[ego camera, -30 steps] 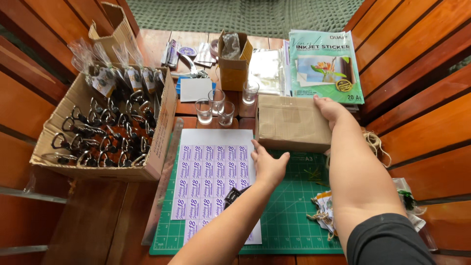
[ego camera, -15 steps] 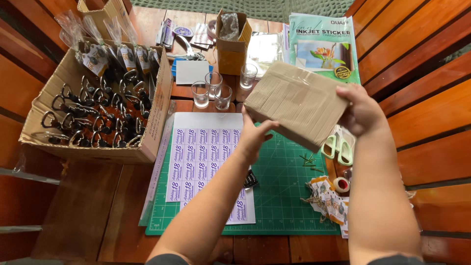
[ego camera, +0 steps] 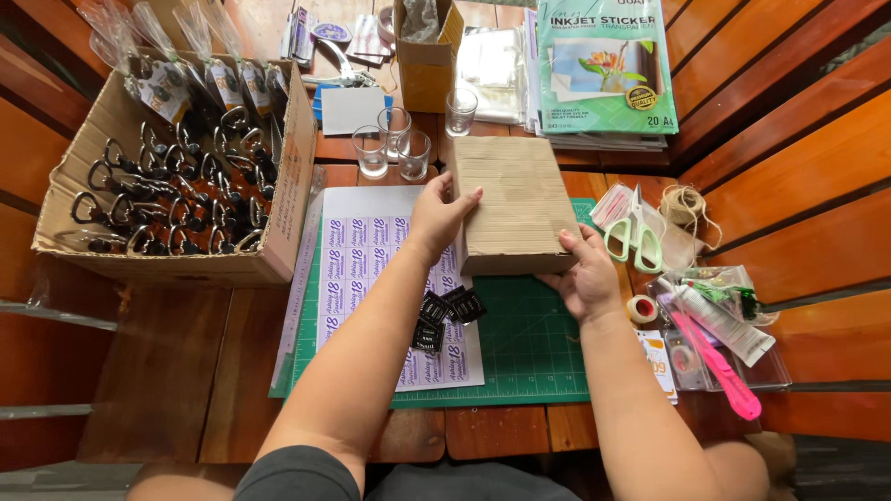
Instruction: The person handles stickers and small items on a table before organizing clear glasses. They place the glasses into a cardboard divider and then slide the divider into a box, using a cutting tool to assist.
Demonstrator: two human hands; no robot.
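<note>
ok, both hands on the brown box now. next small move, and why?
Probably lower the brown cardboard box flat onto the bare part of the green cutting mat. The left hand grips its left edge and the right hand its near right corner, holding it over the mat's far end. The sticker sheet and small black pieces lie beside it, so keep right of them.

Soft, even daylight fills the scene, bright without harsh glare. The wooden slatted tabletop [ego camera: 167, 371] shows only faint, diffuse shadows under the arms. The glossy green sticker-paper packet [ego camera: 605, 65] at the far edge catches a mild sheen. Focus is sharp throughout; wide-angle bending curves the slats toward the corners.
</note>
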